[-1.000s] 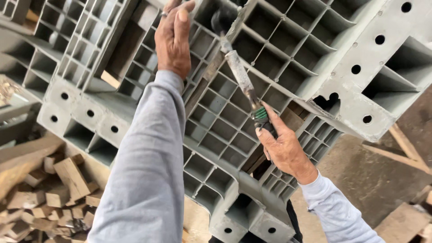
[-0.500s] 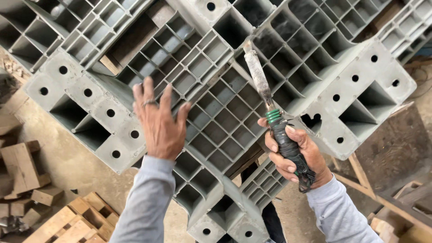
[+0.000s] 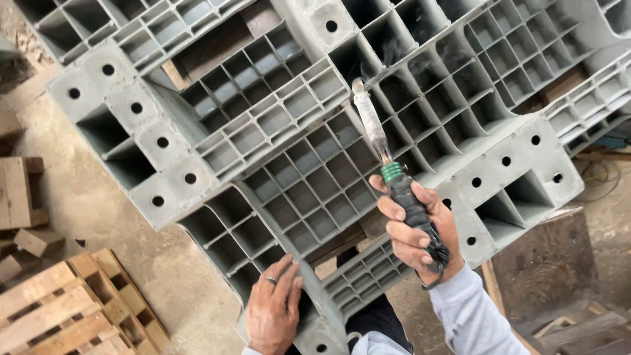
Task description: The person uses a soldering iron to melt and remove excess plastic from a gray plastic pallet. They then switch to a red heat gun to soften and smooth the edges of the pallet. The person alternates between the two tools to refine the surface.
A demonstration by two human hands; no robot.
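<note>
A grey plastic pallet stands tilted above both hands. The left hand lies flat on its lower edge, fingers open. The right hand is closed around a black-handled heating tool, blade tip touching the pallet ribs above.

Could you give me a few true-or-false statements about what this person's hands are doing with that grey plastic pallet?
1. The right hand grips a tool with a black handle. True.
2. The tool's metal tip points down at the floor. False: it points up at the grey plastic pallet.
3. The left hand rests on the pallet's lower edge. True.
4. The left hand holds a wooden block. False: it holds nothing, only touching the pallet.
5. Wooden pallets lie at lower left. True.
</note>
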